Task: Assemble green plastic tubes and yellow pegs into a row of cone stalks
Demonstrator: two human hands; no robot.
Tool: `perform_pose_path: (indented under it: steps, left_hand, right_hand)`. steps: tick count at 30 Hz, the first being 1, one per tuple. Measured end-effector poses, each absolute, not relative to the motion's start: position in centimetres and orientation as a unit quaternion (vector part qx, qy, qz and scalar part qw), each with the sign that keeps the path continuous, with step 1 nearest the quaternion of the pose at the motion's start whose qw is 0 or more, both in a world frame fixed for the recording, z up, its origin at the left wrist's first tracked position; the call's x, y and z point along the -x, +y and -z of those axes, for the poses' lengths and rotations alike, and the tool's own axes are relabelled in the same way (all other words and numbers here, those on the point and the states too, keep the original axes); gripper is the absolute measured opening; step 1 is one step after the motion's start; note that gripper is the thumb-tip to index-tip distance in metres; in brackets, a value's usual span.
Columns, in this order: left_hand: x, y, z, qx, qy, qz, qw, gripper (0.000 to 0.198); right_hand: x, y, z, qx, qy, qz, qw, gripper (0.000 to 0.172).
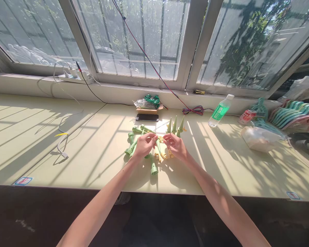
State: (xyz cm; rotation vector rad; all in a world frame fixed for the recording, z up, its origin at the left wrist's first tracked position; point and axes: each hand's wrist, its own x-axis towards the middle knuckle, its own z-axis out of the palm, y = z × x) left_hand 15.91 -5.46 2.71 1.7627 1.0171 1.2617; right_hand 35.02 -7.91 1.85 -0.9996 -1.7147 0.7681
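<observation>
**Two hands at a little yellow piece on a sunny tabletop**

A row of big glass windows [144, 34] ran along the back and let in strong sun. Below them lay a long, pale yellow tabletop [41, 137] with stripes of shadow on it.

Far off on the right side sat a pile of pink and blue-green plastic hangers [293, 115].

The person's two bare arms reached out over the middle of the tabletop. The left hand [144, 145] and the right hand [176, 145] were close together, just above the tabletop. The fingers of both hands were bent in, and their tips came together at a small yellow plastic piece [160, 139] between them. It was too small to tell which hand had hold of it.

Green plastic cone spikes [130, 148] lay on their sides under and beside the left hand. Three more pointed spikes [174, 126] stood upright just behind the right hand. More little yellow bits [159, 156] lay on the tabletop under the hands.

A clear bottle with a green label [219, 111] lay tilted near the window, well apart from the hands. A flat black phone [147, 117] lay behind the spikes. A coil of red and black wire [193, 110] sat between the phone and the bottle.
</observation>
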Motion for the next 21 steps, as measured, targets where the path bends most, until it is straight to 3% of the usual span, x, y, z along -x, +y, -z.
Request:
perform_pose_path:
  steps: [6, 21]
  left_hand:
    - [-15.95, -5.63, -2.91, -0.69, 0.383, -0.491, 0.369, 0.032]
    - [-15.99, -6.05, -2.79, -0.748, 0.337, -0.478, 0.315, 0.029]
  right_hand:
    - [-34.94, -7.93, -1.67, 0.41, -0.697, -0.333, 0.484, 0.032]
    - [-34.73, -8.12, -1.85, 0.463, -0.729, -0.256, 0.434, 0.06]
